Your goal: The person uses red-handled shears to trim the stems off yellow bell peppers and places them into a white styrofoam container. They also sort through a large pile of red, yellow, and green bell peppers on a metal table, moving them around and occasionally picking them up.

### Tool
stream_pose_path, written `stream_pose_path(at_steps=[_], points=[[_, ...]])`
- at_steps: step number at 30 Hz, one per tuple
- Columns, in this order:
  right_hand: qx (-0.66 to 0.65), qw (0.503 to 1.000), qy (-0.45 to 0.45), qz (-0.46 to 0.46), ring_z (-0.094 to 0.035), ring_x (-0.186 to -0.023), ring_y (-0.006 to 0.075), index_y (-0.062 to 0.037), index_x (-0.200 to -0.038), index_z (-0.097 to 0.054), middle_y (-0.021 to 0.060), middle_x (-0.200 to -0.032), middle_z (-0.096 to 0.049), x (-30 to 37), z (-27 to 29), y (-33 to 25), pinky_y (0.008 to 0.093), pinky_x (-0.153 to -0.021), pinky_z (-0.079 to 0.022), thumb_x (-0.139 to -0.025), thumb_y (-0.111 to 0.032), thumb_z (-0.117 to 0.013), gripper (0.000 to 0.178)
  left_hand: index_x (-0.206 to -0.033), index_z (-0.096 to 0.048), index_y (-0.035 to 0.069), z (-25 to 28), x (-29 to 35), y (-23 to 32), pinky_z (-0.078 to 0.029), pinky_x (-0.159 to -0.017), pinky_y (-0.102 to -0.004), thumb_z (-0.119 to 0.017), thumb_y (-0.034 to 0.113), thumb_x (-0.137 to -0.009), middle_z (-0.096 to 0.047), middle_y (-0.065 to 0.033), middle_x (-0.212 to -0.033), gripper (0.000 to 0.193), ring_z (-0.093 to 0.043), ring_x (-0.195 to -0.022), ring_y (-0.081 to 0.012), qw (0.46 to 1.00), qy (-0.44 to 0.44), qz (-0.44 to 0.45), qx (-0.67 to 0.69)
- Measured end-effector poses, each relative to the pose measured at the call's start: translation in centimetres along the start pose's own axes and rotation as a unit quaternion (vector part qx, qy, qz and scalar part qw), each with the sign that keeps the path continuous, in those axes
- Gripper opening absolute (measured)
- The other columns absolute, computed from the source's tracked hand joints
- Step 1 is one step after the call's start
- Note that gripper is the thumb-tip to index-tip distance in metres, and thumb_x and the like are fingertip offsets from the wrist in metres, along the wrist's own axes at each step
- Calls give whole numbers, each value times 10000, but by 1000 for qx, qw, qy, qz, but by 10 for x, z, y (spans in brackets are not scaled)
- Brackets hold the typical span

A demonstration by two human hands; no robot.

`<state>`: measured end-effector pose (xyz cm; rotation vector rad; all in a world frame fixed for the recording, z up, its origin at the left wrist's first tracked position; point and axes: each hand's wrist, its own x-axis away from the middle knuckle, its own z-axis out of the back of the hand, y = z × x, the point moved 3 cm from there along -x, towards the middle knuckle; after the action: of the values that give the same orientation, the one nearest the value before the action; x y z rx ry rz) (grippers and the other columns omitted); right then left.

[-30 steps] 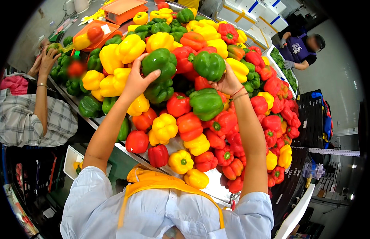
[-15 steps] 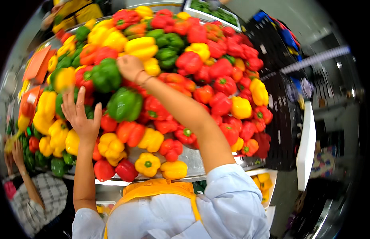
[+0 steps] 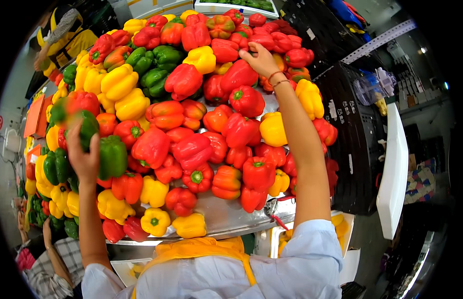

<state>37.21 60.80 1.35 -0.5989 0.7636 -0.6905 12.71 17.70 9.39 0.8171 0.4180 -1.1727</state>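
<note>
My left hand [image 3: 83, 162] is raised at the left side of a large heap of bell peppers. Its fingers and thumb curve around a dark green bell pepper [image 3: 89, 130], the fingers partly hidden. Beside the thumb lies another green bell pepper [image 3: 113, 157]. A blurred green and orange shape [image 3: 67, 110] hangs just beyond the fingertips. My right hand [image 3: 261, 61] reaches over the far right of the heap, palm down, its fingers bent but apart. Its fingertips are at the edge of a red bell pepper [image 3: 225, 50], and another red bell pepper [image 3: 240, 74] lies just below them.
The peppers lie on a metal table [image 3: 226, 214]. Red-handled shears [image 3: 277, 219] rest near its front edge. Black crates [image 3: 346, 134] and a white foam lid [image 3: 393, 169] stand at right. Two co-workers are at left, one in plaid [image 3: 57, 264], one in a yellow apron [image 3: 74, 45].
My right hand has moved from the heap's middle to its far right. Green peppers have shifted toward my left hand, whose spread fingers now curve around one. The view has turned slightly.
</note>
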Motion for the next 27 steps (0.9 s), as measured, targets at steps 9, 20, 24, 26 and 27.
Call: stream_pose_path(at_steps=[9,20,24,26,27], points=[[-63,988,-116,-77,-563,-948,270,31,-1135,-478,186,-1007,-577,28,-8,58,333,-819,-448,-654,-302,-731,638,-1229,-409,14,-255,-45,124,-342,-961,-356,-631,232,-742,-448,-191,-1211,578,-423,-1151,-306,932,-230,37,278],[179,960,-195,92,-482,-1090,314,-11,-1256,-370,193,-1214,-456,37,6,94,366,-893,-421,-645,-217,-705,727,-1279,-357,20,-342,-40,130,-318,-975,-379,-614,458,-720,-399,-236,-1239,755,-395,-1163,-339,920,-222,208,248],[254,929,-269,-8,-441,-1097,337,-115,-1317,-252,141,-1259,-367,29,-38,98,405,-849,-441,-664,-275,-670,792,-1255,-387,13,-335,-28,97,-344,-958,-364,-622,382,-730,-440,-221,-1214,684,-433,-1138,-328,904,-254,213,271],[256,935,-245,24,-457,-1071,334,-112,-1292,-284,135,-1233,-386,29,-45,102,406,-818,-458,-672,-288,-661,747,-1241,-403,10,-330,-17,86,-342,-960,-359,-628,349,-730,-444,-209,-1219,654,-432,-1143,-320,895,-277,189,295],[258,935,-240,34,-473,-1042,327,-99,-1239,-329,133,-1215,-392,32,-39,106,406,-773,-477,-660,-284,-672,698,-1216,-429,6,-320,-18,95,-340,-964,-351,-634,306,-724,-443,-195,-1227,612,-432,-1143,-313,884,-315,195,285]])
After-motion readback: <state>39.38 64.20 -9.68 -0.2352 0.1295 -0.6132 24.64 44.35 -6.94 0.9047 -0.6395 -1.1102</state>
